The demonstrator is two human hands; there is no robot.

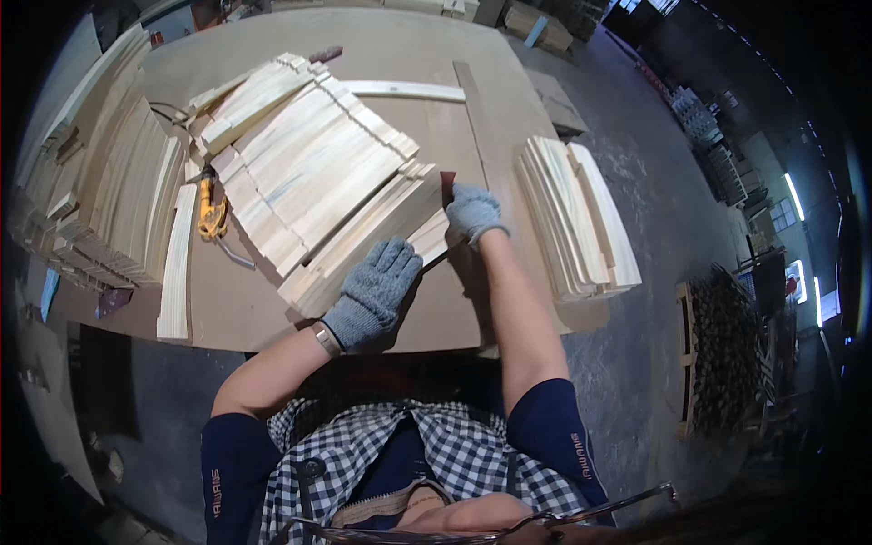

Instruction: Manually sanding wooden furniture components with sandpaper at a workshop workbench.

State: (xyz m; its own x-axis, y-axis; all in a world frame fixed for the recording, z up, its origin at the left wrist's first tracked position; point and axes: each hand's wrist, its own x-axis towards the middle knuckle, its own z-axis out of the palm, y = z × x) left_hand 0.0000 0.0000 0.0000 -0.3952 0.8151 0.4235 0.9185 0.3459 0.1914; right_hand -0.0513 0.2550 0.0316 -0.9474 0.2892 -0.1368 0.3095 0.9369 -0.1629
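My left hand (372, 292), in a grey knit glove, lies with its fingers stretched out against the near side of a pale wooden board (386, 218). That board stands on edge at the front of a row of similar notched boards (313, 159). At the board's far right end is my right hand (475, 213), also gloved. Its fingers are closed on a dark red piece of sandpaper (447, 185), which touches the board's end. Another pale board (432, 238) lies between my hands, partly covered by them.
A yellow and black air blow gun (213, 211) lies left of the boards. Tall board stacks (109, 182) stand at the left, and another stack (577, 218) at the table's right edge. A long strip (472, 118) lies behind. Beyond is a pallet (688, 354) with dark pieces.
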